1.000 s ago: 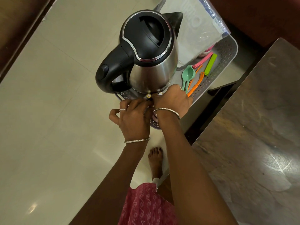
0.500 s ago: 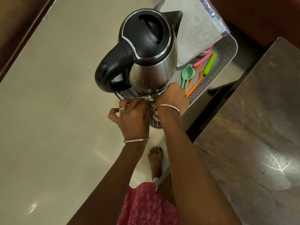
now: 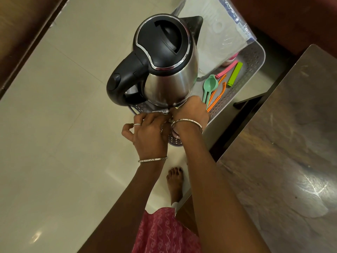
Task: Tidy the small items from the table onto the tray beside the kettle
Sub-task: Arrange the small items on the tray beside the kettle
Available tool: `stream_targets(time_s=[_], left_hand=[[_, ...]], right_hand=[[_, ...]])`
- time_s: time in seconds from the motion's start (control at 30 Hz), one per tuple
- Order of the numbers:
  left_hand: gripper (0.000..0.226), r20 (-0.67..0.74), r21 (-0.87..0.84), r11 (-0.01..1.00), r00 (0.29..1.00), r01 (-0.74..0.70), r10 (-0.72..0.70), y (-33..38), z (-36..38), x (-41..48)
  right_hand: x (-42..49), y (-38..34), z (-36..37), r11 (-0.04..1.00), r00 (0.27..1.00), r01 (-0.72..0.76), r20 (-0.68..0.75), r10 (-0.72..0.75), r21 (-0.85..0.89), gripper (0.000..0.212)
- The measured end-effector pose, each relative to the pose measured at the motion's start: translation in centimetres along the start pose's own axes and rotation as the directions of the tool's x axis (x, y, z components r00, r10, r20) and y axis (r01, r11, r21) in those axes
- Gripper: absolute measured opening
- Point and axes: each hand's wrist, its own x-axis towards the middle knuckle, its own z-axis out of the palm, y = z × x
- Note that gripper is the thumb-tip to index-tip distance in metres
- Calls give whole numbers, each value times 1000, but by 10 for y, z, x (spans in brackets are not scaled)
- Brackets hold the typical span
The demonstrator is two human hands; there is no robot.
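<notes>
This is a room in a home. Just ahead of the left hand point(image 3: 147, 134) and right hand point(image 3: 191, 112) stands a stainless-steel electric kettle with a black plastic lid and handle point(image 3: 169, 77). It sits on a grey perforated plastic tray point(image 3: 253, 57), which also carries a mint-green plastic spoon point(image 3: 209, 84) and a clear plastic bag of white paper point(image 3: 218, 33). Left of the hands and beneath them spreads a glossy cream tiled floor point(image 3: 63, 125), where a bare foot point(image 3: 175, 181) stands. To the right of the hands lies a dark polished wooden tabletop point(image 3: 291, 143). Nearer than the hands hangs a pink patterned garment point(image 3: 164, 234).
</notes>
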Motion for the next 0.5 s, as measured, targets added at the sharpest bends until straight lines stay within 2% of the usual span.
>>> stream_targets(time_s=[0.13,0.23,0.5], left_hand=[[12,0,15,1000,1000,3,-3,0,0,-1],[20,2,34,999,1000,13,-13,0,1,0],[25,-2,44,999,1000,9,-9,2,2,-1]], right_hand=[[5,9,1,995,998,28,-60,-22,93,15],[3,17,-1,986,993,92,-84,-80,142,18],[-5,29,-6,965,964,262,-31,-263,-25,20]])
